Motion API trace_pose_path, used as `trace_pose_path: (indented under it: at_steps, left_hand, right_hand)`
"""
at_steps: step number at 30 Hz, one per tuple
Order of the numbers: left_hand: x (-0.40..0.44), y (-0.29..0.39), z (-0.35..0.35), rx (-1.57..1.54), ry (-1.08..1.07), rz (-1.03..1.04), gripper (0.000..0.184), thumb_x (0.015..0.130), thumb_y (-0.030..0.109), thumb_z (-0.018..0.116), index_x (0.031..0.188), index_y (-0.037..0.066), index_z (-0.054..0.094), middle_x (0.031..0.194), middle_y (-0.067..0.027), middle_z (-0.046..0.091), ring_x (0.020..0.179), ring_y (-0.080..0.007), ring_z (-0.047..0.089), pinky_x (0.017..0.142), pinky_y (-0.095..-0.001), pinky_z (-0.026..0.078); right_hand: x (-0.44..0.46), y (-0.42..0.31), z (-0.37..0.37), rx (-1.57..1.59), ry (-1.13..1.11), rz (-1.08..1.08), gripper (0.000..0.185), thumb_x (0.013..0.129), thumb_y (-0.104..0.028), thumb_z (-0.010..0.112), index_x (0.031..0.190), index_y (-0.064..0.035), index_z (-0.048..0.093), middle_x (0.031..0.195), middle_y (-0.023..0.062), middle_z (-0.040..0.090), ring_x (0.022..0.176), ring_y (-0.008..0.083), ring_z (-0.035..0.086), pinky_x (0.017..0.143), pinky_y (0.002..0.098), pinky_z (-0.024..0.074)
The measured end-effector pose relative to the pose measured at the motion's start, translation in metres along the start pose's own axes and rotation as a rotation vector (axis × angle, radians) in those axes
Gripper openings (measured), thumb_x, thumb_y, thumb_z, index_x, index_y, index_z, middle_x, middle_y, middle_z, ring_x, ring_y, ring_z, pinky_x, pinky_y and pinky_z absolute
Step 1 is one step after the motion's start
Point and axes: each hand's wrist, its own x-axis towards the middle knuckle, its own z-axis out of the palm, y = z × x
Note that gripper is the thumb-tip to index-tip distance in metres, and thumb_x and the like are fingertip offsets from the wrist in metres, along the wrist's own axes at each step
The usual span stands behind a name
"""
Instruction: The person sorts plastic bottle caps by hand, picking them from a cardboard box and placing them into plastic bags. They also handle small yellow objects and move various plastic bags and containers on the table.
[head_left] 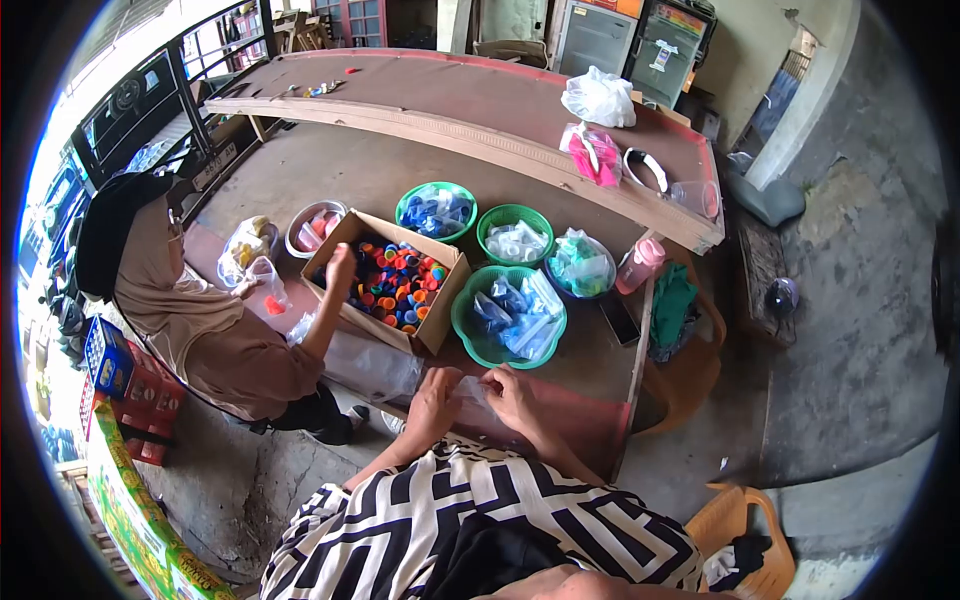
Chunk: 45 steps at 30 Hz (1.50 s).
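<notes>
Clear plastic bag (pixel 473 398) at the table's (pixel 585 408) near edge, between left hand (pixel 432 403) and right hand (pixel 511 397), both pinching it, neither nearer, scalloped green basin (pixel 464 325) just beyond, long axis unclear.

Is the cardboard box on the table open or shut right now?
Open: no lid or flaps cover the cardboard box, and the colourful caps inside show plainly.

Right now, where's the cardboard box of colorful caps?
In the head view, the cardboard box sits on the table, left of centre, just left of the flower-shaped green basin and beyond your left hand.
</notes>
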Motion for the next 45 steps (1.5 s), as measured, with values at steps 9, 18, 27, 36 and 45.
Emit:
trace_pose_path:
  at_steps: [9,18,27,36,45]
  left_hand:
    - [0.001,-0.007,-0.001,-0.173,-0.161,-0.384,0.014,0.089,0.010,0.056,0.093,-0.003,0.060,0.075,-0.0121,0.064,0.070,-0.0187,0.064,0.065,-0.0293,0.049]
    - [-0.008,-0.033,0.002,-1.041,-0.094,-0.845,0.013,0.094,0.017,0.055,0.097,0.006,0.062,0.082,-0.0002,0.060,0.073,-0.0083,0.056,0.066,-0.0216,0.044]
    - [-0.012,-0.033,0.006,-1.000,-0.224,-0.786,0.010,0.092,0.019,0.061,0.087,0.010,0.059,0.077,0.0050,0.057,0.070,-0.0051,0.052,0.065,-0.0192,0.039]
    - [-0.013,-0.056,-0.001,-1.280,-0.080,-0.753,0.010,0.093,0.019,0.059,0.098,0.011,0.054,0.087,0.0006,0.058,0.079,-0.0103,0.057,0.074,-0.0283,0.048]
    - [-0.023,-0.056,-0.016,-0.504,-0.122,-0.429,0.042,0.077,0.005,0.066,0.114,0.006,0.046,0.082,-0.0077,0.055,0.073,-0.0190,0.058,0.068,-0.0335,0.047]
  right_hand:
    - [-0.009,0.005,0.006,-0.087,-0.135,0.001,0.030,0.072,-0.006,0.069,0.099,-0.0048,0.057,0.099,0.0146,0.057,0.086,0.0315,0.062,0.073,0.0389,0.0499]
    - [-0.001,0.019,0.007,-0.207,0.051,0.200,0.036,0.068,-0.015,0.081,0.093,-0.0051,0.058,0.072,0.0073,0.058,0.063,0.0180,0.057,0.055,0.0333,0.0460]
    - [0.003,0.036,0.005,0.295,-0.040,0.191,0.021,0.081,0.003,0.061,0.102,0.0003,0.059,0.089,0.0066,0.064,0.076,0.0129,0.061,0.070,0.0277,0.0512]
    - [-0.007,0.028,0.014,0.131,-0.253,0.211,0.022,0.081,0.000,0.067,0.101,0.0025,0.059,0.091,0.0095,0.065,0.079,0.0123,0.062,0.067,0.0249,0.0511]
    - [0.002,0.032,0.033,0.503,-0.198,0.289,0.032,0.081,-0.007,0.072,0.108,-0.0005,0.056,0.094,0.0082,0.065,0.084,0.0115,0.061,0.075,0.0241,0.0501]
